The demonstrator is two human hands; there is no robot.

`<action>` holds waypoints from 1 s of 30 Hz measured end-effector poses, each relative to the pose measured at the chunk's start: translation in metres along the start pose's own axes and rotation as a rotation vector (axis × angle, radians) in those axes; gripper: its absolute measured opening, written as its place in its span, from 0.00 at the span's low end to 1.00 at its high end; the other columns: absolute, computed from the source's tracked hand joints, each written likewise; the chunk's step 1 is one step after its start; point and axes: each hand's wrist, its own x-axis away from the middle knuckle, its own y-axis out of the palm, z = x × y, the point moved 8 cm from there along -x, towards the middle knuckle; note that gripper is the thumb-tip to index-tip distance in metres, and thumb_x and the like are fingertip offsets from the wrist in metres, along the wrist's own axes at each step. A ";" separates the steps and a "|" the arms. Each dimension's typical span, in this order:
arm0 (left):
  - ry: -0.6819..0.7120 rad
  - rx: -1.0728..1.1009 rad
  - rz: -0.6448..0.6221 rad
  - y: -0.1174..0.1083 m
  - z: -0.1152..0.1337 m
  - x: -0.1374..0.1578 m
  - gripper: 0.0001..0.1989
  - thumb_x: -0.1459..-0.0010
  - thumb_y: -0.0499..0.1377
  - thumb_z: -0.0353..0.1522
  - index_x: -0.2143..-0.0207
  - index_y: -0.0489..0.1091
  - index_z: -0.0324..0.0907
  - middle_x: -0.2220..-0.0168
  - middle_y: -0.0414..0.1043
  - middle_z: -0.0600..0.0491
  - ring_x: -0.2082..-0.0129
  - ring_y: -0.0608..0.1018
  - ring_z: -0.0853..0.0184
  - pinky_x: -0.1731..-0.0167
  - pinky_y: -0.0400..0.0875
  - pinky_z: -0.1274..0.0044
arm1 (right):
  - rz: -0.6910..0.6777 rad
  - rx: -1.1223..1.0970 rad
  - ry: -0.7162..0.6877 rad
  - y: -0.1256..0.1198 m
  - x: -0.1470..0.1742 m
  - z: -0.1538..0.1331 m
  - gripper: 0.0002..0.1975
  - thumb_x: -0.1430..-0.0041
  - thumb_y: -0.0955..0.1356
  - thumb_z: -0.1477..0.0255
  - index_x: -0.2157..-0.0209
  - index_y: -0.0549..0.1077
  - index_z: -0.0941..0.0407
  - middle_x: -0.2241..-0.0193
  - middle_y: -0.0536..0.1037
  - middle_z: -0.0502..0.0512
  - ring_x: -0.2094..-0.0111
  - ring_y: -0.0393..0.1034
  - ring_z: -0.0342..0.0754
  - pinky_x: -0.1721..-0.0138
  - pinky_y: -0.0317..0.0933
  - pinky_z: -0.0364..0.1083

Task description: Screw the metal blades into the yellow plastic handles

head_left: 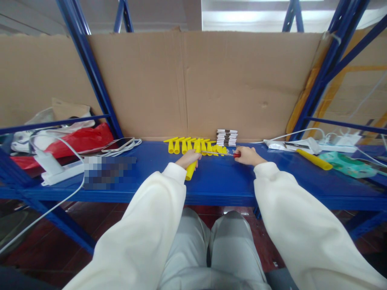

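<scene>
My left hand (pixel 188 158) is closed round a yellow plastic part with a round tube-like handle (pixel 190 172), its wider end pointing toward me. In my right hand (pixel 248 156) is a screwdriver with a red handle (pixel 237 154). Its thin shaft points left, toward the yellow part; whether the tip touches it I cannot make out. Just behind my hands stands a row of similar yellow parts (pixel 171 146), with smaller yellow pieces (pixel 220 150) at its right end. A stack of white-and-dark small packs (pixel 226 137) stands behind those.
The blue shelf (pixel 217 183) has a cardboard panel (pixel 242 84) along its back. To the left are a power strip (pixel 65 172), a phone (pixel 117 144) and a red bag (pixel 93 139). On the right lie another yellow part (pixel 314 159), a green packet (pixel 347 164) and white cables.
</scene>
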 end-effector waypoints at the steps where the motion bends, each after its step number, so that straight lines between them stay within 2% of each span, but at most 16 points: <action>1: 0.002 -0.003 0.001 0.000 0.000 0.000 0.05 0.47 0.53 0.24 0.72 0.62 0.43 0.90 0.59 0.60 0.89 0.67 0.67 0.86 0.61 0.79 | 0.002 -0.001 -0.009 0.000 0.000 0.000 0.05 0.49 0.68 0.71 0.67 0.74 0.54 0.66 0.81 0.55 0.62 0.74 0.52 0.61 0.60 0.47; 4: 0.003 -0.008 0.005 0.000 -0.001 0.001 0.05 0.48 0.53 0.24 0.73 0.63 0.43 0.90 0.59 0.60 0.89 0.67 0.66 0.86 0.62 0.78 | 0.002 -0.010 -0.024 0.003 -0.001 0.000 0.06 0.50 0.69 0.72 0.67 0.73 0.54 0.68 0.80 0.55 0.66 0.73 0.50 0.67 0.58 0.44; 7: 0.008 -0.011 0.006 0.000 -0.001 0.001 0.06 0.48 0.53 0.24 0.74 0.62 0.43 0.90 0.59 0.59 0.89 0.67 0.67 0.86 0.62 0.79 | 0.008 -0.021 -0.020 0.003 -0.001 0.001 0.07 0.50 0.69 0.73 0.66 0.73 0.54 0.69 0.80 0.55 0.68 0.73 0.49 0.70 0.58 0.43; 12: -0.006 -0.006 0.006 0.000 -0.003 0.001 0.07 0.48 0.53 0.24 0.75 0.61 0.43 0.91 0.58 0.59 0.90 0.66 0.68 0.87 0.61 0.79 | -0.018 -0.027 -0.007 0.004 -0.001 0.001 0.08 0.49 0.69 0.71 0.64 0.74 0.53 0.63 0.81 0.55 0.62 0.75 0.52 0.63 0.61 0.45; 15: -0.008 0.002 0.003 0.000 -0.004 0.001 0.07 0.48 0.53 0.24 0.76 0.61 0.43 0.90 0.59 0.59 0.90 0.66 0.68 0.87 0.62 0.80 | -0.019 -0.001 0.006 0.002 0.000 0.000 0.07 0.49 0.68 0.71 0.65 0.74 0.53 0.64 0.81 0.55 0.60 0.75 0.53 0.60 0.61 0.47; 22: -0.005 0.005 0.001 0.000 -0.002 0.002 0.06 0.49 0.54 0.24 0.75 0.61 0.43 0.90 0.59 0.59 0.89 0.67 0.68 0.86 0.63 0.79 | -0.006 -0.012 0.007 0.001 0.002 0.002 0.07 0.48 0.68 0.73 0.64 0.73 0.54 0.67 0.80 0.57 0.65 0.74 0.51 0.67 0.59 0.44; 30: 0.003 -0.001 -0.004 0.000 -0.004 0.000 0.05 0.49 0.55 0.25 0.73 0.64 0.43 0.89 0.60 0.59 0.88 0.68 0.66 0.84 0.65 0.77 | -0.010 0.003 0.019 0.000 0.000 0.003 0.06 0.48 0.68 0.71 0.66 0.73 0.53 0.63 0.81 0.55 0.59 0.75 0.55 0.58 0.60 0.49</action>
